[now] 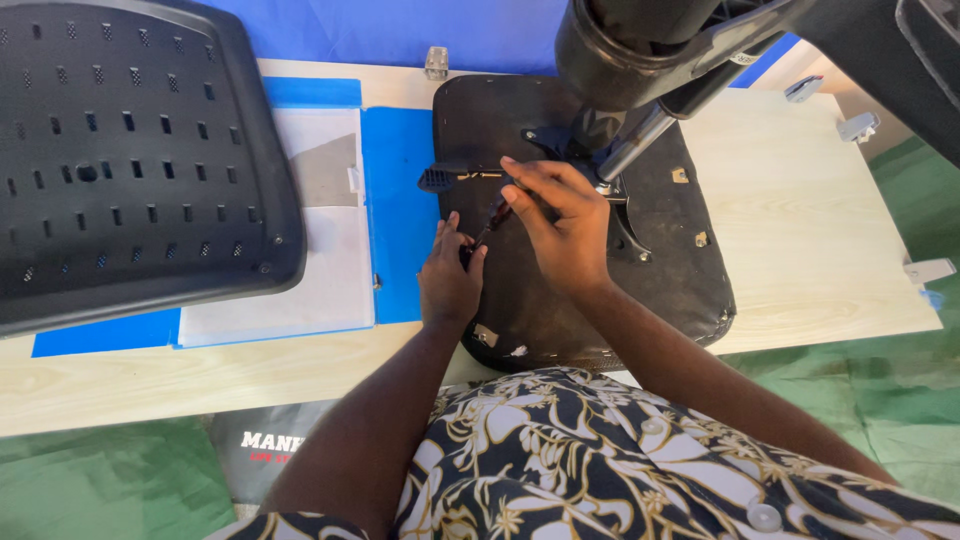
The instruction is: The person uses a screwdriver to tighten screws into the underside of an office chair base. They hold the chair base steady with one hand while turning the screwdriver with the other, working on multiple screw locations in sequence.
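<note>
scene: upturned black office chair seat (590,300) lies on a pale wooden table (800,250), underside up, near the table's front edge
mechanism: black metal seat plate (600,185) with gas-lift column (640,140) rising toward the camera; black lever paddle (437,179) sticks out to the left
left hand (450,280): rests on the seat's left edge, fingers curled shut around the lower end of a thin dark tool (490,222); looks like a hex key or small driver, too small to tell which
right hand (560,225): over the seat plate, thumb and forefinger pinched closed on the tool's upper end, other fingers loosely bent
tool position: slanted, between the two hands, tip just beside the lever rod; whether it sits in a fastener head is hidden by the fingers
nearby: perforated black chair backrest (130,160) lies on the table's left end, partly over a blue folder (400,200) with white sheets (300,270)
hardware: small metal brackets (860,125) well apart on the right side of the table
doing it well (judgement): keep the tool square to the fastener, the left hand steadying low while the right turns; press down so the tip does not slip; keep knuckles off the lever rod
</note>
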